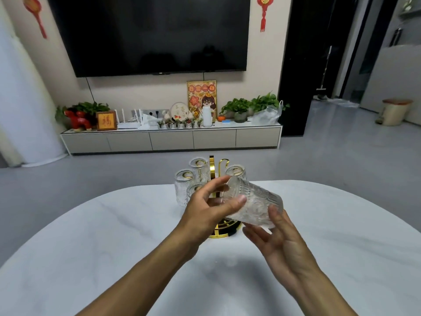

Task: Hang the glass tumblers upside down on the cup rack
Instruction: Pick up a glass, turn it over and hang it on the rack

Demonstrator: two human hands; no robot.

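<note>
A home living room: a large black flat television [148, 35] hangs on a cream wall above a long low grey-drawered media cabinet [170, 139] crowded with leafy green potted plants [250, 106], a framed cartoon picture [201, 96] and red paper ornaments [263, 12]; a white marble-look table [91, 236] stands in front.

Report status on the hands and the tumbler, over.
Left hand grips tumbler, tilted sideways; right hand open under it. Four hung tumblers on rack. One hook free, behind hands.

Ribbed tumbler [257, 201] tilted sideways before gold rack [211, 166].
</note>
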